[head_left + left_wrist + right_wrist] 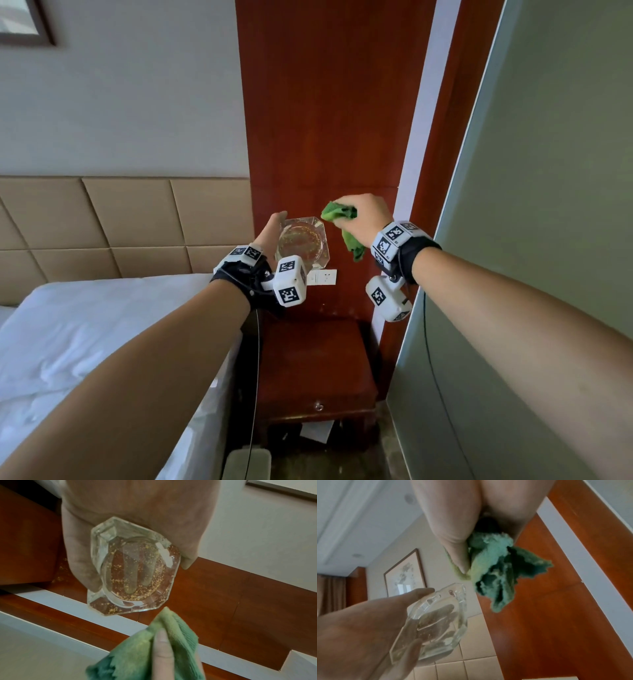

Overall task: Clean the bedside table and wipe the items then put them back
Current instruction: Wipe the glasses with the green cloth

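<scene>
A clear, thick glass ashtray (302,242) (133,566) (436,623) with yellow-brown flecks in its bowl is held up in the air by my left hand (274,230), fingers behind it and thumb on its edge. My right hand (363,216) grips a bunched green cloth (342,222) (154,650) (498,572) just to the right of the ashtray, a small gap between them. The dark red wooden bedside table (315,359) stands below both hands, its top bare.
A bed with white sheets (85,342) lies left of the table, a padded beige headboard (120,219) behind it. A red wood wall panel (325,120) with a white socket (322,277) rises behind the table. A grey-green wall (531,240) closes the right side.
</scene>
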`<state>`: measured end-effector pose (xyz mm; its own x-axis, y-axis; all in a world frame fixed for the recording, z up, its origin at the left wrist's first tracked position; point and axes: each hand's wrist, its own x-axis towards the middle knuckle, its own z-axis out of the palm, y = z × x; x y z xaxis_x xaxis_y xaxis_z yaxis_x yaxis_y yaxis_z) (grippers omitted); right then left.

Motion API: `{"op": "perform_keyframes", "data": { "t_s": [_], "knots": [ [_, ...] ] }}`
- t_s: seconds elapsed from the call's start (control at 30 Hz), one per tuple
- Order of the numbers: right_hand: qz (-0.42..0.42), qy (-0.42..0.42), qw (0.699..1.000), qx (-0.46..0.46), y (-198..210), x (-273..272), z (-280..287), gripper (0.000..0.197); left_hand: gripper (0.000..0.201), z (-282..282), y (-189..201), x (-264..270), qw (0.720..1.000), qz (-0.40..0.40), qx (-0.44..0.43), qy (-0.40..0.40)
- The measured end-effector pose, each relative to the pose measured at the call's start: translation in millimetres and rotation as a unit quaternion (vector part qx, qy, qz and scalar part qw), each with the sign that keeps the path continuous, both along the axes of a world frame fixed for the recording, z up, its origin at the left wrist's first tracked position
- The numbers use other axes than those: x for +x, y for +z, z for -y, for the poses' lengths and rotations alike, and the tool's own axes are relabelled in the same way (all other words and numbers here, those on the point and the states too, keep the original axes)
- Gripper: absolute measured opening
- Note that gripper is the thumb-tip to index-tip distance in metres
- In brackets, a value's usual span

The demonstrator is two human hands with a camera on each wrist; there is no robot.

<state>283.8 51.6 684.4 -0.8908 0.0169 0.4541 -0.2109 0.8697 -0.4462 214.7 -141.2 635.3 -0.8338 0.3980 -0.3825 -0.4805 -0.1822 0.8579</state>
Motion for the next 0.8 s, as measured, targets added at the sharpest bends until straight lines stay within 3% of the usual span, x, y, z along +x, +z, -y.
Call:
{"op": "perform_keyframes", "data": {
  "t_s": [0.1, 0.23, 0.5, 0.63, 0.8],
  "knots": [
    [-0.090, 0.032, 0.994, 0.051, 10, -10, 0, 0.032, 0.047, -2, 10, -8, 0.999, -0.022, -0.044, -0.014],
    [-0.148, 0.075, 0.980, 0.110, 16, -23, 4, 0.034, 0.052, 2, 15, -30, 0.994, -0.040, -0.091, -0.040],
    [-0.090, 0.115, 0.965, 0.219, 13, -40, 19, 0.050, 0.049, 10, 29, -48, 0.990, -0.062, -0.082, -0.095],
    [-0.099, 0.100, 0.957, 0.252, 8, -47, 26, 0.060, 0.048, 16, 30, -62, 0.993, -0.054, -0.065, -0.084],
    [-0.139, 0.075, 0.957, 0.245, -2, -53, 33, 0.054, 0.044, 19, 29, -78, 0.993, -0.054, -0.069, -0.078]
  ]
}}
